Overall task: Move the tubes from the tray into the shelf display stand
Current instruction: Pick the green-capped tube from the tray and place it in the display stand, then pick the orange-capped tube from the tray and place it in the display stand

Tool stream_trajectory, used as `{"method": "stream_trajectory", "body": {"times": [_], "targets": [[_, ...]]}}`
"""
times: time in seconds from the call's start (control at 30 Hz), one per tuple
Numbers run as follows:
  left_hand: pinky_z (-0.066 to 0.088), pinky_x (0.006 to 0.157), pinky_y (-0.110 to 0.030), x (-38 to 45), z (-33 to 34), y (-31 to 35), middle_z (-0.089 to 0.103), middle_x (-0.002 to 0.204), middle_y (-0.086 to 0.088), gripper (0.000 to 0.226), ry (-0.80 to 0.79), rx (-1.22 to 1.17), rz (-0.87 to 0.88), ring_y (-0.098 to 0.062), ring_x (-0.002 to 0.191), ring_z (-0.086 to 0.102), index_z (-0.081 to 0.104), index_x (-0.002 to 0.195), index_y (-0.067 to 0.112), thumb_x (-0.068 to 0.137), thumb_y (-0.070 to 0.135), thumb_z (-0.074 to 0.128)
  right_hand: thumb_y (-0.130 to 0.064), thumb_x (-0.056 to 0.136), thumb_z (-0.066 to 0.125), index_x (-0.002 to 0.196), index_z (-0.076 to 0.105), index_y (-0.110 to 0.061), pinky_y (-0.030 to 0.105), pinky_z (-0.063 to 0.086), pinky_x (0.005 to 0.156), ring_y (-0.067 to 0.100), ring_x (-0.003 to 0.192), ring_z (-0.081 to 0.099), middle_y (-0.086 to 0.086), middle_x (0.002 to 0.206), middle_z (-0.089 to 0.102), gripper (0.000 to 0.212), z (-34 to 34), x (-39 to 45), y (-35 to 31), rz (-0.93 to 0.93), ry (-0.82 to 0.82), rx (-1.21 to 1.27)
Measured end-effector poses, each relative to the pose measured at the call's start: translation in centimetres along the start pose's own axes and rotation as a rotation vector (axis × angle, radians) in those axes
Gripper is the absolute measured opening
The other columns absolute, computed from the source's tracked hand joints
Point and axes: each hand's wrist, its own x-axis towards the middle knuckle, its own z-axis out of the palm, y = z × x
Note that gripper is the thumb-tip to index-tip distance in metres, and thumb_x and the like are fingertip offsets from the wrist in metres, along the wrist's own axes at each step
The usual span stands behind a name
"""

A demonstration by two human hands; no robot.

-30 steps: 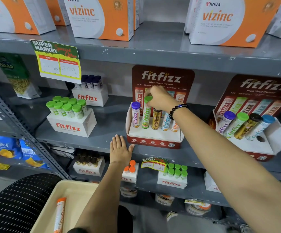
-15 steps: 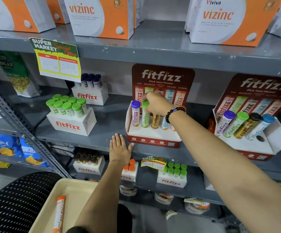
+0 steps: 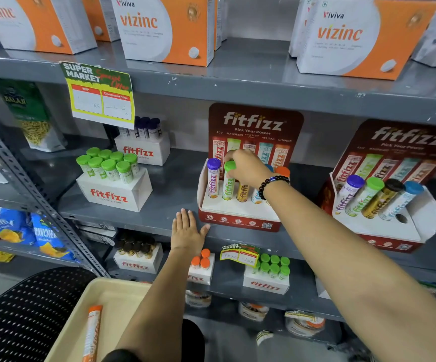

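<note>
A red and white fitfizz display stand (image 3: 237, 220) sits on the middle shelf. It holds a purple-capped tube (image 3: 213, 178), a green-capped tube (image 3: 228, 182), a gold tube (image 3: 243, 193) and others partly hidden behind my wrist. My right hand (image 3: 248, 167) grips the top of the green-capped tube, which stands low in its hole. My left hand (image 3: 187, 231) lies flat and open on the shelf edge, just left of the stand. Below, a beige tray (image 3: 112, 296) holds one orange-capped tube (image 3: 92, 333).
A second fitfizz stand (image 3: 384, 226) with tilted tubes stands at the right. White fitfizz boxes with green-capped tubes (image 3: 112, 178) and dark-capped tubes (image 3: 143, 145) sit to the left. Vizinc boxes (image 3: 164, 30) line the top shelf. A black perforated chair (image 3: 28, 314) is beside the tray.
My right hand has pushed the green-capped tube down into its hole in the stand. My left hand has stayed on the shelf edge.
</note>
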Motion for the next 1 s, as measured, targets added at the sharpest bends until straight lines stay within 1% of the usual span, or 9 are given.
{"method": "stream_trajectory", "body": {"times": [0.13,0.23,0.33,0.43,0.57,0.67,0.8,0.9,1.0], "targets": [[-0.002,0.118,-0.038,0.0,-0.2,-0.8,-0.011,0.157,-0.013,0.073,-0.017,-0.021,0.033,-0.028,0.144,-0.011,-0.009,0.146,0.009,0.095,0.056,0.013,-0.011,0.083,0.067,0.131,0.050,-0.009,0.038,0.047,0.095,0.031,0.115,0.056,0.015,0.130,0.057,0.051,0.0,-0.5,-0.3,-0.006,-0.006,-0.013],[-0.002,0.118,-0.038,-0.5,-0.1,-1.4,-0.008,0.158,-0.013,0.071,-0.001,-0.039,0.064,-0.028,0.145,-0.010,-0.006,0.146,0.009,0.096,0.054,0.015,-0.024,0.086,0.065,0.129,0.049,-0.007,0.039,0.049,0.093,0.030,0.114,0.057,0.014,0.127,0.059,0.049,0.4,-1.2,-0.9,-0.061,0.120,-0.032],[-0.002,0.118,-0.038,-1.7,0.3,-2.4,-0.005,0.158,-0.013,0.068,0.066,-0.102,0.059,-0.027,0.145,-0.007,-0.003,0.147,0.008,0.097,0.050,0.016,-0.027,0.092,0.055,0.129,0.049,-0.007,0.039,0.044,0.101,0.028,0.122,0.052,0.012,0.132,0.057,0.043,1.3,-1.6,-2.5,-0.203,0.264,-0.054],[-0.002,0.119,-0.038,-4.1,0.8,-4.4,-0.003,0.158,-0.014,0.068,0.164,-0.142,0.007,-0.027,0.145,-0.006,-0.001,0.146,0.006,0.097,0.049,0.016,-0.024,0.094,0.051,0.135,0.046,-0.006,0.036,0.032,0.110,0.027,0.132,0.044,0.013,0.140,0.051,0.045,3.2,-1.7,-5.4,-0.405,0.257,-0.055],[-0.003,0.119,-0.036,-8.8,1.7,-8.1,-0.001,0.157,-0.016,0.073,0.254,-0.189,-0.150,-0.027,0.145,-0.005,0.001,0.146,0.004,0.091,0.052,0.004,-0.019,0.096,0.047,0.134,0.047,-0.003,0.033,0.025,0.113,0.027,0.133,0.042,0.015,0.141,0.050,0.041,7.8,-1.6,-10.0,-0.601,0.126,-0.054],[-0.003,0.118,-0.035,-12.6,3.5,-10.8,0.000,0.157,-0.017,0.063,0.284,-0.181,-0.295,-0.027,0.145,-0.003,0.002,0.146,0.002,0.100,0.040,0.023,-0.015,0.095,0.045,0.128,0.052,-0.002,0.037,0.032,0.106,0.031,0.125,0.049,0.017,0.134,0.056,0.036,12.0,-1.8,-13.0,-0.714,-0.062,-0.092],[-0.003,0.118,-0.034,-17.5,6.5,-12.6,0.003,0.157,-0.016,0.064,0.280,-0.223,-0.540,-0.027,0.146,0.000,0.003,0.146,0.002,0.099,0.041,0.024,-0.016,0.096,0.042,0.118,0.056,-0.002,0.040,0.042,0.092,0.031,0.114,0.054,0.015,0.123,0.059,0.029,18.2,-2.9,-15.3,-0.848,-0.312,-0.163],[0.001,0.119,-0.037,-20.4,9.1,-12.3,0.008,0.157,-0.017,0.067,0.281,-0.278,-0.733,-0.029,0.145,0.005,0.006,0.146,0.001,0.098,0.043,0.027,-0.017,0.095,0.041,0.107,0.057,-0.003,0.039,0.041,0.086,0.031,0.108,0.057,0.016,0.116,0.061,0.025,22.9,-4.3,-16.0,-0.942,-0.446,-0.217],[0.004,0.119,-0.039,-22.2,12.3,-11.3,0.009,0.156,-0.018,0.068,0.273,-0.355,-0.916,-0.030,0.145,0.006,0.008,0.145,0.001,0.097,0.047,0.022,-0.018,0.093,0.044,0.118,0.055,-0.005,0.040,0.047,0.087,0.033,0.111,0.056,0.017,0.123,0.060,0.030,27.9,-6.2,-16.2,-0.924,-0.617,-0.191]]}}
